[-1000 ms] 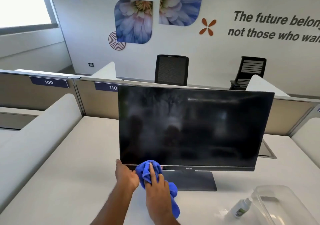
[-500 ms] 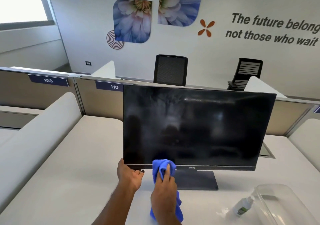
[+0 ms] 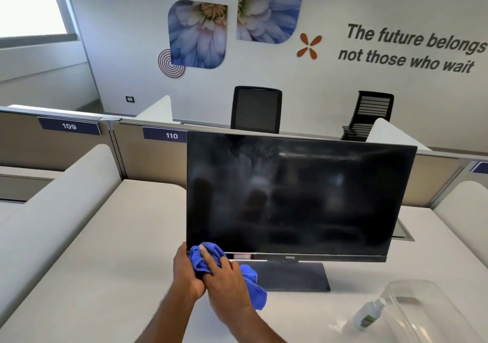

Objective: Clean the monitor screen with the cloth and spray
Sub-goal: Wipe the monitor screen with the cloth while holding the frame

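Black monitor screen point(image 3: 290, 197) smeared, hazy, blue cloth point(image 3: 208, 259) bunched

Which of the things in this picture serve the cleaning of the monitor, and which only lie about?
For the job:
black flat monitor
blue bunched cloth
small clear spray bottle with green label

Only lying about:
clear plastic tub
black mesh office chair
black slatted office chair
blue desk number plates
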Demonstrator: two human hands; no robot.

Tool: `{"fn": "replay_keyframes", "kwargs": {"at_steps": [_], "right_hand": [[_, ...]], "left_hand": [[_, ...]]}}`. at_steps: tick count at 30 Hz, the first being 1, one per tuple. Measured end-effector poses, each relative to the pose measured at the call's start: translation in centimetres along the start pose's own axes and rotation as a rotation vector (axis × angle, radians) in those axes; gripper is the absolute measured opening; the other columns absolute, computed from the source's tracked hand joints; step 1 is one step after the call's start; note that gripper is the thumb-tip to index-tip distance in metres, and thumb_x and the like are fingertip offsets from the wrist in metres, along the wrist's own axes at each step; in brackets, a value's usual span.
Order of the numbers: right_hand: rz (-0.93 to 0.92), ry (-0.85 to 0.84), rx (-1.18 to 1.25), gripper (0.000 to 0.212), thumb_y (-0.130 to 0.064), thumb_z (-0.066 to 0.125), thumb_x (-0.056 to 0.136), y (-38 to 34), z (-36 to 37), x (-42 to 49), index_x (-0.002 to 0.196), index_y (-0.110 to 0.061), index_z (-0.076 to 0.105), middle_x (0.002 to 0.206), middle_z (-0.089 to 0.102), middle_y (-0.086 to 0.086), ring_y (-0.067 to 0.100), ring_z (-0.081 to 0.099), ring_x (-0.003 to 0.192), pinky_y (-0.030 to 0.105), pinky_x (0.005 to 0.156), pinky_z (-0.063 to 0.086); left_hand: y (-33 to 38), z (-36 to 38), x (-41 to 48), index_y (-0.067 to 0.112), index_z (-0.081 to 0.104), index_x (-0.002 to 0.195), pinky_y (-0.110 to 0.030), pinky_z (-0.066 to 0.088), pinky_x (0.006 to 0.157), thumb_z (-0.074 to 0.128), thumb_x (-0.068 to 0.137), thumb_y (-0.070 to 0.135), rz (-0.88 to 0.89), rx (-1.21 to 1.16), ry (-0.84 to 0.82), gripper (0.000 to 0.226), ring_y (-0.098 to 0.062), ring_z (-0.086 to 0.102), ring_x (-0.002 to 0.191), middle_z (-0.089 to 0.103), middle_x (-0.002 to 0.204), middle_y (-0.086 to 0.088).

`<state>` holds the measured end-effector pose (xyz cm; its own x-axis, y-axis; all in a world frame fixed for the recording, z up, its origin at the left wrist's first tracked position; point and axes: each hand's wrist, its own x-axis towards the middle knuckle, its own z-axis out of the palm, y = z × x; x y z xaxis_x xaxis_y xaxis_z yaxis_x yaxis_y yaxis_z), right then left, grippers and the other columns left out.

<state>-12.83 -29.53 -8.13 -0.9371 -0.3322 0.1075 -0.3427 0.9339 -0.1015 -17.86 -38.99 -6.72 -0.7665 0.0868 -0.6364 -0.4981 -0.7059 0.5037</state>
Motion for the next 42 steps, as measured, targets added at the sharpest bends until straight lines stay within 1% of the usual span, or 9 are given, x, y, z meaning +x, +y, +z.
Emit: {"fn": "replay_keyframes", "kwargs": {"at_steps": [6,11,14,18,22,26,29,37,42], "right_hand": [[0.064,-0.015,-0.073,0.075,-0.033,0.09,0.053,2.6,0.7,-1.7,0.122,-0.037,0.061,0.146,0.045,-0.007,0.022,0.065,0.078,0.04,0.071,0.056],[0.441,-0.008,0.177,0.172,-0.025,0.095,0.015,8.0,5.1,-4.3,0.153,-0.015,-0.007,0.066,0.067,0.014,0.023,0.055,0.04,0.033,0.047,0.054],[0.56,0.016,0.32,0.159,-0.021,0.095,0.032,7.2,4.0,-4.7,0.153,-0.019,-0.008,0.085,0.072,0.015,0.028,0.057,0.046,0.041,0.047,0.053],[0.454,0.012,0.35,0.086,-0.027,0.045,0.096,4.2,1.8,-3.3,0.136,-0.053,-0.026,0.138,0.041,0.017,0.036,0.053,0.111,0.049,0.096,0.041],[0.047,-0.12,0.226,0.073,-0.029,0.077,0.072,1.6,1.7,0.2,0.137,-0.039,0.047,0.157,0.025,-0.007,0.027,0.062,0.089,0.048,0.084,0.052],[-0.083,0.042,-0.024,0.067,-0.027,0.076,0.077,1.1,2.4,0.1,0.137,-0.034,0.049,0.158,0.024,-0.007,0.03,0.06,0.093,0.052,0.09,0.05],[0.052,-0.094,0.008,0.08,-0.035,0.085,0.061,4.6,2.4,0.4,0.134,-0.037,0.053,0.146,0.046,-0.009,0.024,0.065,0.078,0.047,0.077,0.056],[0.702,0.019,0.361,0.051,-0.021,0.02,0.093,13.5,1.1,-5.8,0.134,-0.021,0.049,0.091,0.07,0.005,0.019,0.057,0.053,0.032,0.048,0.05],[0.906,-0.007,0.24,0.078,-0.008,0.087,0.054,12.8,1.0,-8.0,0.127,-0.006,0.059,0.115,0.067,0.017,0.023,0.053,0.051,0.035,0.044,0.048]], "left_hand": [[-0.2,-0.1,0.3,0.011,0.062,0.125,-0.054,0.043,0.103,0.037,0.096,0.056,0.002,0.047,-0.001,0.059,-0.041,0.059,0.112,0.063,0.126,-0.019],[-0.2,0.3,-0.4,0.022,0.042,0.145,-0.057,0.025,0.114,0.031,0.101,0.055,0.057,0.041,0.07,0.057,-0.037,0.043,0.136,0.045,0.15,-0.011],[-0.4,0.3,-0.5,0.023,0.04,0.146,-0.062,0.025,0.113,0.031,0.099,0.058,0.063,0.065,0.075,0.059,-0.04,0.042,0.136,0.043,0.151,-0.01],[-0.3,0.0,-0.2,0.027,0.051,0.138,-0.066,0.024,0.108,0.034,0.096,0.059,0.027,0.12,0.08,0.056,-0.036,0.052,0.126,0.053,0.143,-0.006],[0.2,0.0,-0.4,0.01,0.066,0.117,-0.052,0.046,0.091,0.041,0.089,0.061,-0.057,0.143,0.006,0.064,-0.039,0.062,0.104,0.065,0.123,-0.02],[0.6,0.1,-0.9,0.005,0.068,0.105,-0.048,0.049,0.083,0.04,0.092,0.059,-0.048,0.171,0.009,0.061,-0.04,0.063,0.097,0.069,0.11,-0.023],[0.4,0.0,-0.4,0.013,0.062,0.124,-0.052,0.047,0.091,0.04,0.092,0.06,-0.019,0.121,0.024,0.061,-0.04,0.06,0.11,0.064,0.124,-0.017],[-3.5,2.1,-0.4,0.017,0.03,0.15,-0.054,0.024,0.117,0.033,0.09,0.073,0.043,-0.224,0.056,0.083,-0.039,0.039,0.138,0.039,0.153,-0.012],[-7.3,5.5,-0.7,0.017,0.025,0.153,-0.05,0.023,0.119,0.037,0.081,0.082,-0.031,-0.342,-0.054,0.098,-0.036,0.035,0.142,0.035,0.156,-0.011]]}}
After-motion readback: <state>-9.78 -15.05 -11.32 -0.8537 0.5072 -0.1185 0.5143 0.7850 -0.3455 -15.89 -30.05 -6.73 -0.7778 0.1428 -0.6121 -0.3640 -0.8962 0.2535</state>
